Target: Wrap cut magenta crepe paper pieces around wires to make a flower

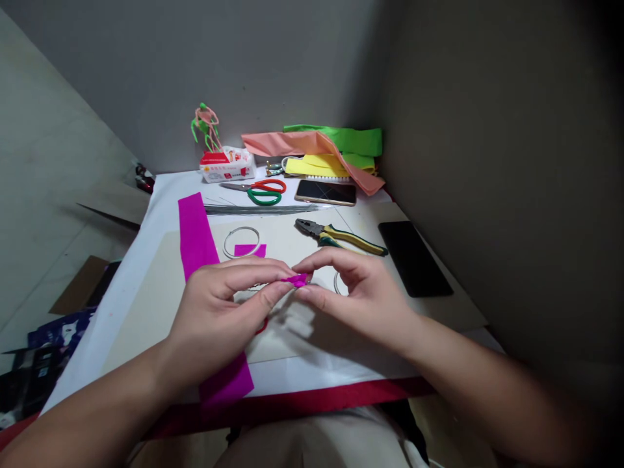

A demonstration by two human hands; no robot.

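Observation:
Between the fingertips of both hands is a small piece of magenta material (pixel 297 280), raised over the middle of the board. My left hand (pixel 234 296) pinches its left side with thumb and fingers. The thumb and index finger of my right hand (pixel 353 286) close on its right side. Under my left hand runs a long magenta strip (pixel 195 234), from the back left down to the table's front edge. Beyond my left hand lie a wire ring (pixel 242 242) and a small magenta piece (pixel 258 249). Part of a red loop (pixel 263 326) shows below my left hand.
Pliers (pixel 341 238), a black flat panel (pixel 415 259), a phone (pixel 325 192), scissors (pixel 263 190) and thin wires (pixel 258 210) lie behind or right of my hands. Further back are a tissue pack (pixel 228 166) and pink (pixel 292 143), yellow (pixel 316 165) and green strips (pixel 361 141).

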